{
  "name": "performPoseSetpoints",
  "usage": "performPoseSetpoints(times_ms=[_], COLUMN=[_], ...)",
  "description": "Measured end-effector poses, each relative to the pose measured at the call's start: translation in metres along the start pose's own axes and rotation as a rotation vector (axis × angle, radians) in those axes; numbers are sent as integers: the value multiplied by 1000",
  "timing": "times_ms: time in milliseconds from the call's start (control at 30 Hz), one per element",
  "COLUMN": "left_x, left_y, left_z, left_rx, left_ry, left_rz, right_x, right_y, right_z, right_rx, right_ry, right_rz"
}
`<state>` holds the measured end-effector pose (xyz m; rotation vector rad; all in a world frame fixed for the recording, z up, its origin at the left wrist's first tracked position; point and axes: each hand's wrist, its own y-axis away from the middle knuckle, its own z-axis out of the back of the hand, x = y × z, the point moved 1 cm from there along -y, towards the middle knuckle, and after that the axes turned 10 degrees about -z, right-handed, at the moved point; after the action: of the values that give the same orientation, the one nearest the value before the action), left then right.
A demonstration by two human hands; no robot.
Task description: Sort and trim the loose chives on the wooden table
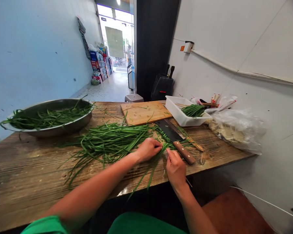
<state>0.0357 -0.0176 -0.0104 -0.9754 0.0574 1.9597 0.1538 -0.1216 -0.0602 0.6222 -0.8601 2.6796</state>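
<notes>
Over the front of the table, my left hand (149,149) is closed in a pinch on a small bunch of chives (164,148). Its long leaf ends hang past the table edge. Close beside it, my right hand (175,165) is also closed, fingertips against the same bunch. The end of a thin bamboo skewer (189,183) sticks out below that hand; the rest is hidden by the fingers. Left of my hands lies a large heap of loose chives (114,139). A dark-bladed cleaver (184,152) with a wooden handle rests just right of them, over cut chive pieces.
A metal basin (61,126) of chives stands at left. Behind are a wooden cutting board (146,112) and a white plastic box (185,122) with skewered chives. Loose skewers (196,144) lie beyond the cleaver. A clear plastic bag (239,130) sits against the right wall.
</notes>
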Motion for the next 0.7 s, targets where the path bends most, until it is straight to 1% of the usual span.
performPoseSetpoints(times_ms=[67, 100, 133, 233, 267, 300, 400, 467, 633, 700], left_x=[-6, -6, -4, 10, 16, 22, 35, 37, 34, 34], left_y=[-1, -3, -4, -6, -6, -5, -2, -1, -2, -3], left_z=[6, 13, 21, 48, 53, 56, 54, 49, 41, 40], left_rx=[96, 111, 93, -116, -154, -159, -75, -42, -79, -44], left_ry=[-15, -38, -76, -323, -408, -481, -629, -687, -801, -796], left_rz=[-40, -35, -13, 109, 156, 203, 318, 348, 391, 391], right_x=[-1, -2, -2, -2, -2, -1, 0, 1, 1, 0], right_y=[0, 0, 0, 1, 1, 1, 1, 1, 1, 1], right_z=[-1, -1, -1, -2, -2, -2, -1, 0, 1, 1], right_rx=[-10, -17, -22, -28, -25, -22, -23, -23, 1, -3], right_ry=[9, 12, 11, 3, 4, 8, 27, 26, 21, 25], right_rz=[-1, -2, -2, -8, -10, -13, -22, -24, -18, -20])
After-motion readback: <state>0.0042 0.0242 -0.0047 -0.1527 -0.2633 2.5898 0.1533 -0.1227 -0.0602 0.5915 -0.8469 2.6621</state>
